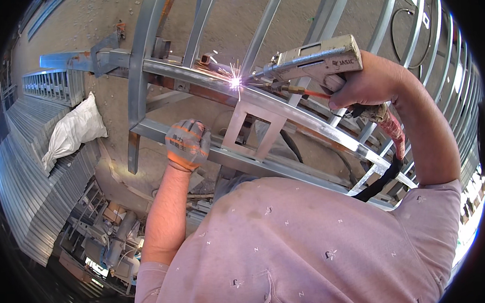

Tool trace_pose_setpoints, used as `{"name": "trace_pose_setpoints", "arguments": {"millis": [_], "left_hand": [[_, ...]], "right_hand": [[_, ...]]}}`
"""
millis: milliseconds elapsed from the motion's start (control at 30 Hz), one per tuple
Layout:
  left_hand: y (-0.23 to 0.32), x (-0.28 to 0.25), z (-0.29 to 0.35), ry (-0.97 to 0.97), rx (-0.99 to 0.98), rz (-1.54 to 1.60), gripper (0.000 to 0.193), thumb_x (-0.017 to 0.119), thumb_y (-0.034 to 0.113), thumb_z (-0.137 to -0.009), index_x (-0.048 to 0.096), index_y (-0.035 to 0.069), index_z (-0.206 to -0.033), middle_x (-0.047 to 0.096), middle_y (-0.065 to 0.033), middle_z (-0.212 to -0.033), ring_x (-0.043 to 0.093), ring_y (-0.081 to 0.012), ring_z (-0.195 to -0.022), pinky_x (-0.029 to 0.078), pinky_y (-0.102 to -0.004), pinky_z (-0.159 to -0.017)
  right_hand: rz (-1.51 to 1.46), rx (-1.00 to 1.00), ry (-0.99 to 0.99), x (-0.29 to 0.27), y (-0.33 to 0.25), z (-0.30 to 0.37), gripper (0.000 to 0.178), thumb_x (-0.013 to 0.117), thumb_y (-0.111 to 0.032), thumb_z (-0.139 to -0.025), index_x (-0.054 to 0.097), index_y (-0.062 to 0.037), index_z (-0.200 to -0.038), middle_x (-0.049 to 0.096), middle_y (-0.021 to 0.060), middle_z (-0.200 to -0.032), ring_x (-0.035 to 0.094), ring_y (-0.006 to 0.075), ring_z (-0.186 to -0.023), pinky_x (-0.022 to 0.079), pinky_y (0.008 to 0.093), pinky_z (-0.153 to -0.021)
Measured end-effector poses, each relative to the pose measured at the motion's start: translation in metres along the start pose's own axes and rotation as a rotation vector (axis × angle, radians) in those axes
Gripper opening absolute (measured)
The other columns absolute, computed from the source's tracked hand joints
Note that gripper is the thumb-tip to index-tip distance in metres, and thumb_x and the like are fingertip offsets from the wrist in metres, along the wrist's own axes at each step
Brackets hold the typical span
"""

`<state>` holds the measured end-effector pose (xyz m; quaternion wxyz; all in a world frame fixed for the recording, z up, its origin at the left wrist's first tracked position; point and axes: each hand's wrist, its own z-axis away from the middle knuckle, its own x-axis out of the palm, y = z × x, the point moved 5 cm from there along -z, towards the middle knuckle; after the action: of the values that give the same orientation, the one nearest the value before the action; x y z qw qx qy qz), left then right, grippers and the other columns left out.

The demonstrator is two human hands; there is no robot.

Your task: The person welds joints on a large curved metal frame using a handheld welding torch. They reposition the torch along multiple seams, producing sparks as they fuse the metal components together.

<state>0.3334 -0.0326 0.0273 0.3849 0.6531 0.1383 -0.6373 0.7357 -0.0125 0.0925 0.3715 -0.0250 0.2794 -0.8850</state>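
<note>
My bare right hand (372, 83) is wrapped round the grip of a grey welding gun (311, 61). Its nozzle points left at the upper metal rail (311, 121), where a bright purple-white spot (235, 82) throws sparks. A thin orange tube (317, 94) runs along below the gun to its tip. My left hand (188, 146), in a grey and orange glove, is closed over the lower metal rail (243, 163); its fingertips are partly hidden. Between both rails, right of that glove, sits a rectangular metal frame piece (260, 113) with an open middle.
Square-tube bars (264, 28) rise from the upper rail across the far side. A red-wrapped hose (393, 131) and black cable (382, 183) hang from the gun past my right arm. At left lie a white sack (76, 129) and stacked metal profiles (27, 182).
</note>
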Motion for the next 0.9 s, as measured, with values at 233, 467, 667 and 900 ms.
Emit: {"name": "trace_pose_setpoints", "arguments": {"millis": [233,467,667,900], "left_hand": [[-0.0019,0.0023,0.0028,0.018,0.012,-0.015,0.016,0.075,0.018,-0.078,0.069,0.011,-0.091,0.071,-0.0116,-0.091,0.070,-0.0329,-0.087,0.056,-0.0466,-0.076],[0.0010,-0.0010,-0.0009,0.079,0.049,0.004,0.015,0.078,0.016,-0.077,0.067,0.008,-0.084,0.069,-0.0112,-0.084,0.070,-0.0335,-0.080,0.056,-0.0461,-0.072],[0.0007,-0.0014,-0.0011,0.100,0.060,0.006,0.016,0.079,0.014,-0.076,0.067,0.008,-0.086,0.069,-0.0109,-0.086,0.070,-0.0340,-0.082,0.057,-0.0463,-0.073],[-0.0023,0.0024,0.0032,0.084,0.046,-0.009,0.018,0.080,0.015,-0.075,0.068,0.008,-0.087,0.069,-0.0107,-0.087,0.070,-0.0337,-0.084,0.057,-0.0466,-0.074]], "right_hand": [[0.026,-0.006,0.004,-0.0010,0.0006,0.0019,0.062,0.088,-0.015,-0.069,0.074,-0.0040,-0.128,0.078,0.0140,-0.103,0.075,0.0212,-0.088,0.060,0.0354,-0.086],[0.042,-0.003,0.019,-0.0016,0.0042,0.0034,0.062,0.088,-0.016,-0.069,0.074,-0.0045,-0.128,0.078,0.0138,-0.102,0.075,0.0210,-0.087,0.060,0.0350,-0.085],[0.028,0.042,0.012,-0.0016,0.0049,0.0060,0.060,0.087,-0.014,-0.069,0.075,-0.0037,-0.126,0.078,0.0136,-0.098,0.074,0.0184,-0.079,0.061,0.0336,-0.077],[0.035,0.015,0.026,-0.0021,0.0065,0.0088,0.058,0.086,-0.015,-0.069,0.075,-0.0023,-0.124,0.078,0.0150,-0.101,0.074,0.0224,-0.087,0.060,0.0367,-0.085]]}}
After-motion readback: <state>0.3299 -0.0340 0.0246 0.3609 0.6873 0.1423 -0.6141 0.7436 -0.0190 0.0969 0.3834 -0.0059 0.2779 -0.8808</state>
